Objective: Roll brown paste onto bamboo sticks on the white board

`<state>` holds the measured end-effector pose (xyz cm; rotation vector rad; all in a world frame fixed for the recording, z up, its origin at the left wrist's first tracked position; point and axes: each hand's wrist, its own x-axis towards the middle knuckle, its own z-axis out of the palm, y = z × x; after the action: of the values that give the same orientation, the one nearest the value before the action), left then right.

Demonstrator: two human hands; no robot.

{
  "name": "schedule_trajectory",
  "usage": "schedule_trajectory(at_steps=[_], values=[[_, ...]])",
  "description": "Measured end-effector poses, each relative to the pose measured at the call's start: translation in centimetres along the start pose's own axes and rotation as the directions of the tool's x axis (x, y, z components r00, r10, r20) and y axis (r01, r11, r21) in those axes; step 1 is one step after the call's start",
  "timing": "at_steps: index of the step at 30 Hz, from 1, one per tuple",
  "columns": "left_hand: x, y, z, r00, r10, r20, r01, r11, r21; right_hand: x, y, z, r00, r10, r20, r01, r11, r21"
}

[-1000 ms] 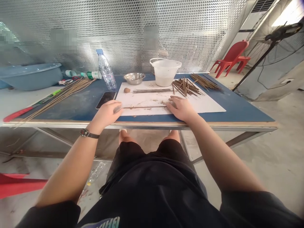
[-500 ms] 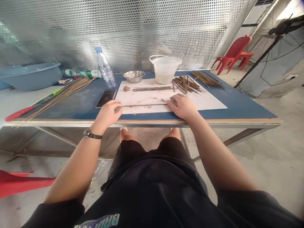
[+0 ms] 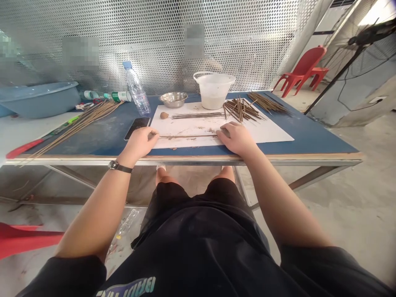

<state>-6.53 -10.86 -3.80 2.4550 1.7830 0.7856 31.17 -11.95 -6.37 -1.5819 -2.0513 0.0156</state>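
Observation:
A thin brown stick (image 3: pixel 188 136) stretches sideways, low over or on the front part of a white board (image 3: pixel 275 132). My left hand (image 3: pixel 140 142) is closed on its left end, fingertips pinched together. At the other end my right hand (image 3: pixel 236 138) grips it with bent fingers, partly over the board. Brown crumbs are scattered around the stick. Behind it lie several thin dark sticks (image 3: pixel 198 116) in a row, with a brown lump (image 3: pixel 163 115) at their left. A pile of thicker brown sticks (image 3: pixel 243 110) rests beyond my right hand.
A phone (image 3: pixel 136 126) lies beside my left hand, near a water bottle (image 3: pixel 137 90). A metal bowl (image 3: pixel 173 100) and white bucket (image 3: pixel 215 90) stand at the back. More sticks (image 3: pixel 269 103) lie right; long strips (image 3: pixel 89 115) and a blue basin (image 3: pixel 46 99) are left.
My left hand has shifted very slightly and its fingers have rolled a little on the stick's end. The right hand stays nearly where it was; the camera view moved slightly.

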Motion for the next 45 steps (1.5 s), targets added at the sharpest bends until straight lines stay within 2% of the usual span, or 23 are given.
schedule_trajectory(at_steps=[3,8,21,32,37,39,41,43,45], values=[[-0.2,0.4,-0.2,0.999,-0.044,0.007,0.044,0.999,-0.013,0.0,-0.1,-0.1,1.000,0.006,0.000,-0.006,1.000,-0.003],[-0.2,0.2,-0.3,1.000,-0.030,-0.001,0.030,0.998,-0.058,0.0,0.0,0.0,1.000,-0.007,-0.007,0.007,1.000,-0.007],[0.5,-1.2,-0.6,0.986,0.157,0.048,-0.154,0.986,-0.068,0.0,0.0,-0.1,1.000,-0.001,0.008,0.001,1.000,0.002],[0.8,-0.8,-0.2,0.985,0.154,0.071,-0.155,0.988,0.003,0.0,0.1,-0.1,0.999,-0.034,0.022,0.033,0.999,0.024],[1.4,-1.0,-0.8,0.982,0.153,0.112,-0.154,0.988,0.001,0.1,0.3,0.1,0.997,-0.068,0.022,0.067,0.997,0.036],[1.7,-1.4,-1.3,0.988,0.110,0.106,-0.110,0.994,-0.002,0.2,0.4,0.1,0.997,-0.072,0.021,0.071,0.997,0.040],[1.9,-1.8,-1.7,0.999,0.007,0.050,-0.005,0.999,-0.041,0.2,0.4,0.1,0.997,-0.071,0.020,0.070,0.997,0.041],[2.3,-2.0,-1.9,0.995,-0.095,-0.015,0.093,0.988,-0.126,0.2,0.4,0.1,0.998,-0.064,0.016,0.063,0.997,0.036],[2.8,-1.9,-1.8,0.989,-0.138,-0.044,0.125,0.967,-0.223,0.2,0.3,0.1,0.998,-0.057,0.016,0.056,0.998,0.011]])
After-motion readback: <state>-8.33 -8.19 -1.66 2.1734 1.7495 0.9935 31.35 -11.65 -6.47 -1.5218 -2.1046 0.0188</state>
